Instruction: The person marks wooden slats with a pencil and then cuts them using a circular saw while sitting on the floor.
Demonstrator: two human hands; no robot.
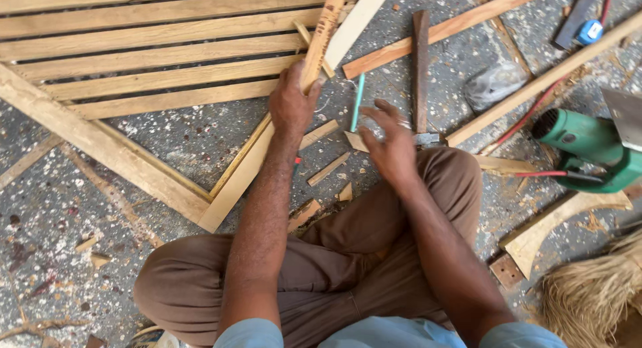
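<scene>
While you sit on the speckled grey floor (167,137), your left hand (291,106) is wrapped tight around a long pale wooden strip (319,39) that runs far, up past the slatted wooden frame (147,53). Your right hand (390,144) hangs half open, holding nothing, just near a dark-handled hammer (420,70). A green power tool (588,147) lies far right.

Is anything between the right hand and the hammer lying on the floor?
Nothing visible. The right hand hovers just left of the dark wooden-handled hammer, with only bare speckled floor between them. The left hand grips a narrow wooden strip.
</scene>
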